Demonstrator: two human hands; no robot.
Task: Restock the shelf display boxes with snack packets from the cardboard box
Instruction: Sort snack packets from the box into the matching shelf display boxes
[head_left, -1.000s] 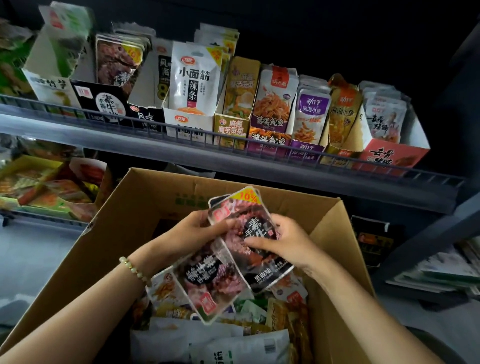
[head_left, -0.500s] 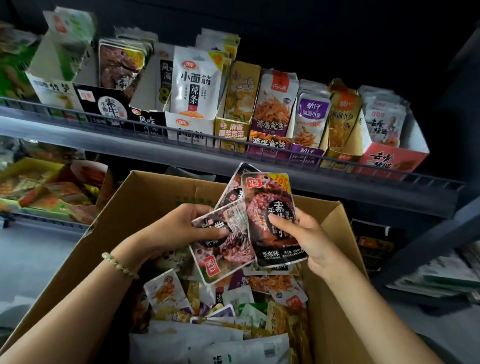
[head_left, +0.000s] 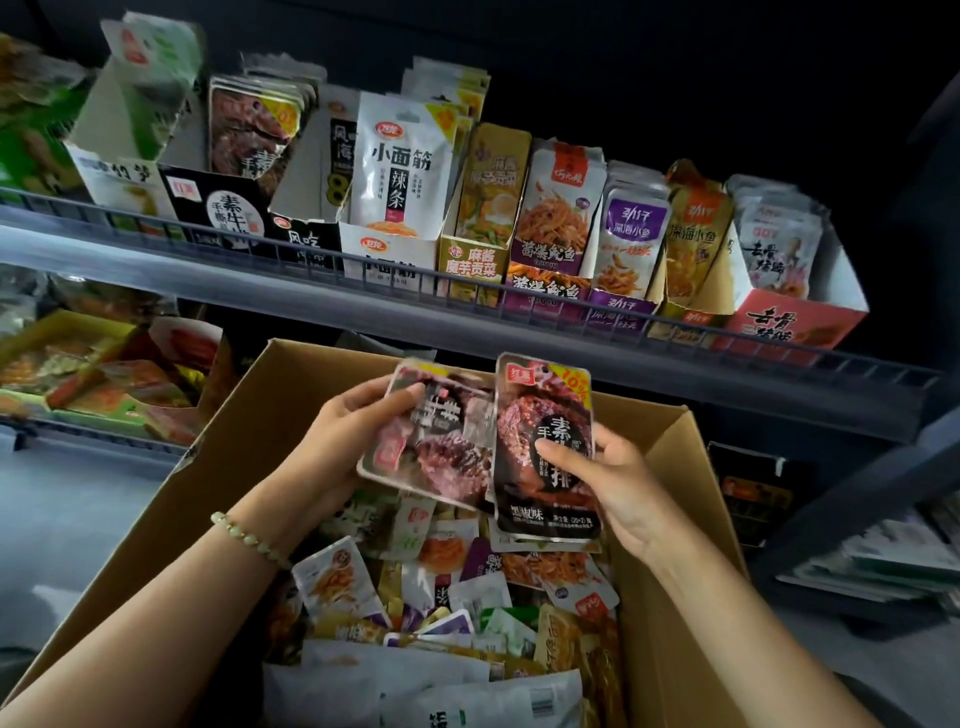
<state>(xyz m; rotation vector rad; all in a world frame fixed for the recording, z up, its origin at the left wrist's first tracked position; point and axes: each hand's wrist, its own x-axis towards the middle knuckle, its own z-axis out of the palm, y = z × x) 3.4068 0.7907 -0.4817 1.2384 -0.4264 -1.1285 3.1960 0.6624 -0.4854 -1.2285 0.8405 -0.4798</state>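
Observation:
An open cardboard box (head_left: 218, 467) full of mixed snack packets sits below the shelf. My left hand (head_left: 343, 441) grips a dark meat-print packet (head_left: 441, 457), tilted, above the box. My right hand (head_left: 608, 478) holds a matching black packet (head_left: 540, 415) upright beside it, thumb across its front. The two packets overlap at their edges. On the shelf, a black display box (head_left: 218, 213) at the left holds the same kind of packet (head_left: 249, 130).
A wire-fronted shelf (head_left: 467, 312) carries a row of display boxes: white (head_left: 389, 254), yellow (head_left: 472, 265), purple (head_left: 618, 306), red (head_left: 795, 322). A lower shelf at the left holds yellow trays (head_left: 67, 364). A dark rack (head_left: 857, 493) stands at the right.
Both hands rose out of the box with the dark packets. The packets, first bunched together, are now spread side by side, the right one turned upright.

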